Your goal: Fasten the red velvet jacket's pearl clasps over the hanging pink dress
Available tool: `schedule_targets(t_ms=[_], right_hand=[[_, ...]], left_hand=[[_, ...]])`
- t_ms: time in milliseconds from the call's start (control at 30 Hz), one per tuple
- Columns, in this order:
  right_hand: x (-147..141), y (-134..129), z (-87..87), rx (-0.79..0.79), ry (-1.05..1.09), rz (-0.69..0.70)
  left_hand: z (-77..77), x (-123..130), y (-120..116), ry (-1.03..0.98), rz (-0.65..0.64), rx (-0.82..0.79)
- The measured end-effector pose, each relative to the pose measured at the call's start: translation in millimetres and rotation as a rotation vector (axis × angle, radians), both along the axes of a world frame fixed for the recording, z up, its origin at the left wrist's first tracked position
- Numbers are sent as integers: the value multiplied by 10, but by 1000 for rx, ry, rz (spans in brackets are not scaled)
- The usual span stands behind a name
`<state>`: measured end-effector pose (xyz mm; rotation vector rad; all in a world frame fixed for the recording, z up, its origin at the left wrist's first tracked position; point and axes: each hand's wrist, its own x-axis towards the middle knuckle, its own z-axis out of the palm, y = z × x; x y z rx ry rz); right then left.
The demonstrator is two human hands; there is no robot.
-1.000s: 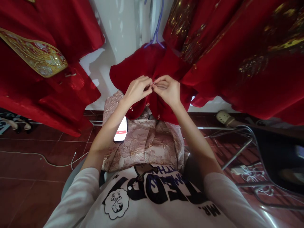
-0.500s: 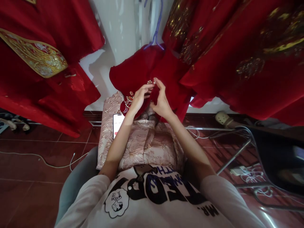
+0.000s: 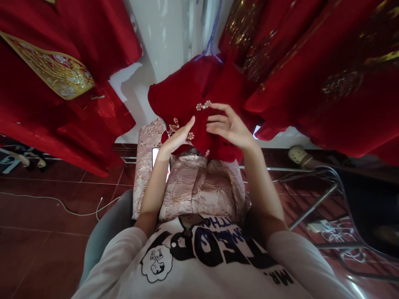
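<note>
red jacket (image 3: 195, 93) on a blue hanger (image 3: 211, 43), between both hands
left hand (image 3: 177, 139) half open, fingers behind the cloth, grip unclear; right hand (image 3: 230, 126) open, holding nothing, fingertips against the jacket just beside a beaded clasp (image 3: 203, 105)

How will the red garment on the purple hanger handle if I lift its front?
The red garment will probably be floppy: its front folds and sags between the left hand and right hand. It is likely light, hanging from a thin purple hanger. The beaded clasp looks delicate and might snag.
</note>
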<state>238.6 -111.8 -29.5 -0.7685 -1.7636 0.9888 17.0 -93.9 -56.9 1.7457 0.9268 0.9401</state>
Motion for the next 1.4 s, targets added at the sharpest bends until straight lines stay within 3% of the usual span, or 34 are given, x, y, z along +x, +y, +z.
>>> schedule_targets(t_ms=[167,267,367,500,667,933,1133,1400], right_hand=[[-181,-201,45,31,-166,102],[-276,-288,43,118,-261,-42],[-408,-328,5,142,-304,-190],[-610,-286,-129,91,-265,-250],[-758,-205,-267,29,-217,-331],[-816,-300,-195,-39,-240,-311],[-774,-262,-200,-15,-270,-336],[-837,-46,-322,-21,-148,-454]], left_hand=[[32,-205,-15,-17,-51,-51],[14,-313,18,-22,-67,-35],[37,-341,10,-84,86,-24],[180,-313,-112,-102,220,-86],[270,-340,-192,-69,222,-228],[143,-363,-101,-7,207,-183],[-33,-464,76,-29,490,60],[-97,-503,162,8,403,109]])
